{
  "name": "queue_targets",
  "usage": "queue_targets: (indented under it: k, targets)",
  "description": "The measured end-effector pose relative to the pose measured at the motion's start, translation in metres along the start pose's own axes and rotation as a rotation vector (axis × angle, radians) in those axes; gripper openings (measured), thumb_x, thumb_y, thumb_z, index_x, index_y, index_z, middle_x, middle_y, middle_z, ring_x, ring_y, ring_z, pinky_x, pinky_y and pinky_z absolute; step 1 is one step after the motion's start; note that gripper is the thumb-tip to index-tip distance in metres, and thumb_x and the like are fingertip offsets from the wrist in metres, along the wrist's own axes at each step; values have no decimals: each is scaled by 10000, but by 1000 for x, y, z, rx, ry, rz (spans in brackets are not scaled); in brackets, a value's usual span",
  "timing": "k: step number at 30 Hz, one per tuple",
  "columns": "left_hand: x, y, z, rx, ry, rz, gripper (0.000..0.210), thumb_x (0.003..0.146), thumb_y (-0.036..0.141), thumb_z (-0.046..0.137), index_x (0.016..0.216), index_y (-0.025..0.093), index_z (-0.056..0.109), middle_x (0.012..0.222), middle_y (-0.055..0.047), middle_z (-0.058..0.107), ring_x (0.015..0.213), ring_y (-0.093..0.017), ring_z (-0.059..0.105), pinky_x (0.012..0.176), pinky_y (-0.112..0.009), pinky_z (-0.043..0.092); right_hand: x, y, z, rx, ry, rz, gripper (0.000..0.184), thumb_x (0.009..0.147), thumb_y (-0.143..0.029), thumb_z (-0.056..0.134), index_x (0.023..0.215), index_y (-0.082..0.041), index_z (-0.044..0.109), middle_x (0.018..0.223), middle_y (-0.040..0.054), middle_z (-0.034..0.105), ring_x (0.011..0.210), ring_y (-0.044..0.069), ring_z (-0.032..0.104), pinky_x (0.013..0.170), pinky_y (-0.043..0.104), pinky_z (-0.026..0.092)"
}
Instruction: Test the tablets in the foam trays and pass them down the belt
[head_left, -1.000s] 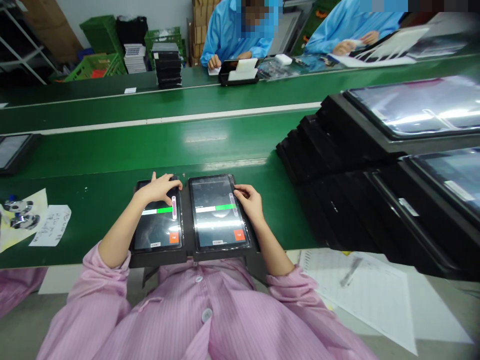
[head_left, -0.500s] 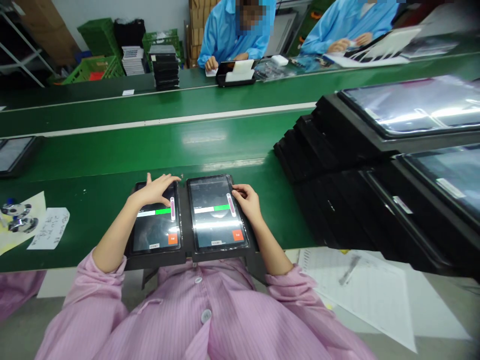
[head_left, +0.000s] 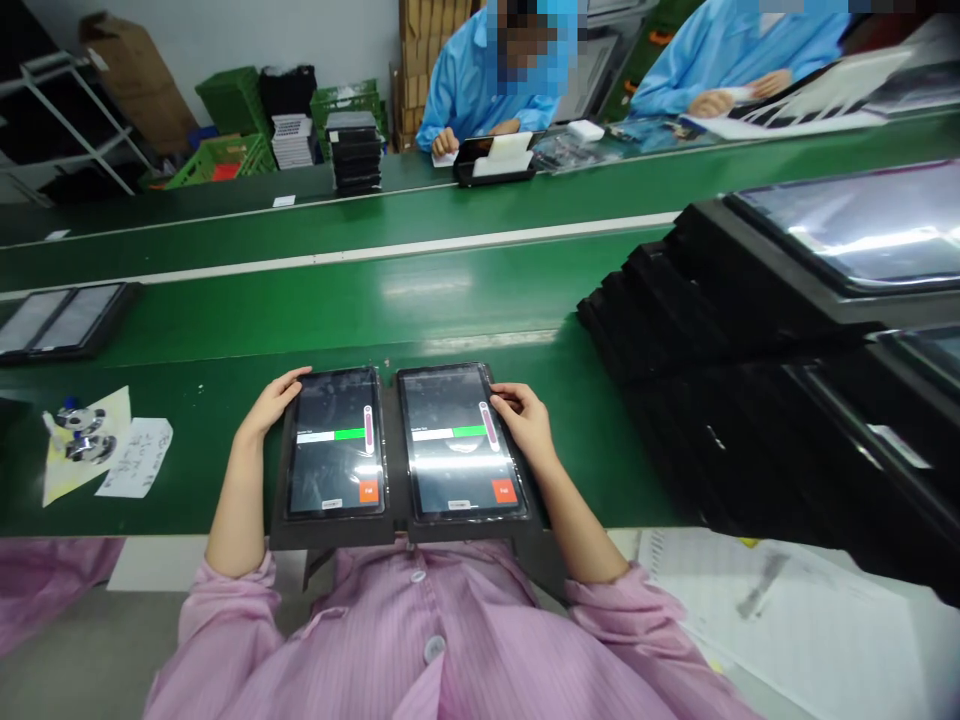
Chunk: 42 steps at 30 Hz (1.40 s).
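Note:
Two tablets, a left tablet (head_left: 336,470) and a right tablet (head_left: 465,475), lie side by side in a black tray (head_left: 397,470) at the bench's near edge. Each lit screen carries a white-and-green bar, a purple slider and an orange square. My left hand (head_left: 268,408) is closed at the left tablet's upper left edge, its fingers curled along the side. Against the right tablet's upper right edge, my right hand (head_left: 527,428) has bent fingers and thumb close together. The fingertips' exact contact with the edges is partly hidden.
Black trays with tablets (head_left: 720,370) are stacked high on the right. Another tray with tablets (head_left: 71,315) sits at left, beyond a handwritten note (head_left: 139,460) and small metal parts (head_left: 84,430). Two people in blue (head_left: 465,80) work across the green bench (head_left: 480,275).
My left hand has moved off the left tablet's screen to its upper left edge. My right hand stays at the right tablet's edge. The whole view has shifted somewhat.

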<state>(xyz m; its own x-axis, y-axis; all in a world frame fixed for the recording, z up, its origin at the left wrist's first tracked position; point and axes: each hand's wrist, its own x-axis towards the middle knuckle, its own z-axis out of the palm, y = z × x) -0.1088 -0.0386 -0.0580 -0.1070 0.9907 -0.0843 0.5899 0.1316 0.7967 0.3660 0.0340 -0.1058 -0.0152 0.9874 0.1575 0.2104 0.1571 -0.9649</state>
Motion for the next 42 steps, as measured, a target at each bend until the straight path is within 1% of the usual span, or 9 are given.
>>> queue_targets:
  k: [3,6,9,13,17,21,28,37,42]
  targets:
    - [4,0,4,-69,-5,-32,785,886,690,499,1451,145,503,1320,-143,656,1201,-307,617,1069,-438,462,3,3,0,1,-9,6,358,763,-515,724,956,-214,707,1011,87,688,894,250,654,836,440,557]
    - [2,0,11,-13,71,-49,778,935,682,393,1524,173,389,1379,-148,619,1304,-303,546,1138,-487,380,5,1,-1,14,-28,28,384,746,-525,734,969,-214,700,1010,85,689,902,253,655,856,448,556]
    - [-17,-1,17,125,118,-72,728,986,668,250,1587,259,247,1581,-103,425,1486,-285,319,1229,-524,184,-4,-11,-7,-11,-58,21,387,790,-528,687,1023,-219,690,1038,91,687,929,269,652,872,470,552]
    - [-69,-7,17,109,-30,-94,826,953,751,197,1627,300,41,1706,-63,87,1565,-284,34,1254,-502,49,-49,-46,-16,-338,-73,-225,352,934,-434,566,1226,-271,675,1212,119,641,1140,332,582,989,541,478]
    - [-117,-14,12,95,-219,-29,1080,853,843,392,1604,284,-147,1699,-91,-102,1555,-343,-71,1249,-534,6,-108,-76,-8,-639,-443,-527,533,976,-399,539,1501,-331,483,1428,79,575,1316,359,468,1069,569,393]
    - [-132,-13,7,71,-298,-27,1158,854,777,518,1549,311,-283,1674,-79,-209,1555,-300,-95,1256,-502,17,-139,-87,17,-763,-718,-723,685,976,-523,545,1574,-246,357,1534,85,476,1416,381,377,1156,636,240]
    - [-130,-7,9,-23,-289,-29,1172,847,722,595,1556,346,-260,1681,-56,-199,1554,-270,-95,1257,-474,11,-140,-86,33,-783,-722,-766,597,1011,-518,501,1515,-201,452,1501,128,502,1458,373,339,1180,699,7]
    - [-131,-10,11,27,-280,-13,1147,852,740,567,1572,333,-227,1682,-55,-200,1554,-295,-85,1260,-473,34,-141,-88,28,-792,-787,-803,717,1010,-575,454,1539,-97,374,1561,150,405,1491,348,280,1185,688,-91]
    - [-133,-19,7,57,-282,18,1104,875,716,564,1581,343,-199,1690,-63,-176,1556,-321,-89,1257,-512,20,-136,-92,28,-778,-839,-808,698,1008,-561,470,1526,-98,405,1538,159,443,1488,340,293,1206,667,-42]
